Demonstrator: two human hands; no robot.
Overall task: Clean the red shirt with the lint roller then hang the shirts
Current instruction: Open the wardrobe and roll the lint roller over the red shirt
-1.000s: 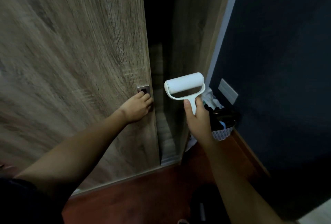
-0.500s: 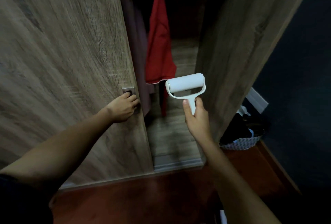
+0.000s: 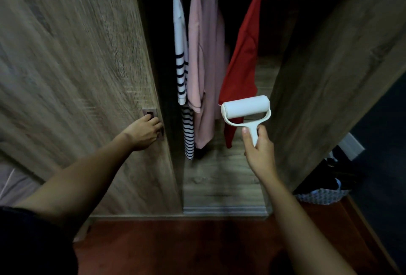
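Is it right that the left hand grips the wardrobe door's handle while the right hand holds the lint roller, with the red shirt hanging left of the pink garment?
Not quite. In the head view the red shirt hangs right of the pink garment. The left hand is at the door handle and the right hand holds the lint roller.

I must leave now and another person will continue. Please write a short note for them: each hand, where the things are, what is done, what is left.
Left hand: fingers hooked in the recessed handle of the wardrobe door, which stands open.
Right hand: closed on the lint roller, held upright in front of the opening.
Red shirt: hanging inside, right of a pink garment and a striped shirt.
Done: wardrobe open, roller in hand.
Left: roll the red shirt clean, then hang the shirts.
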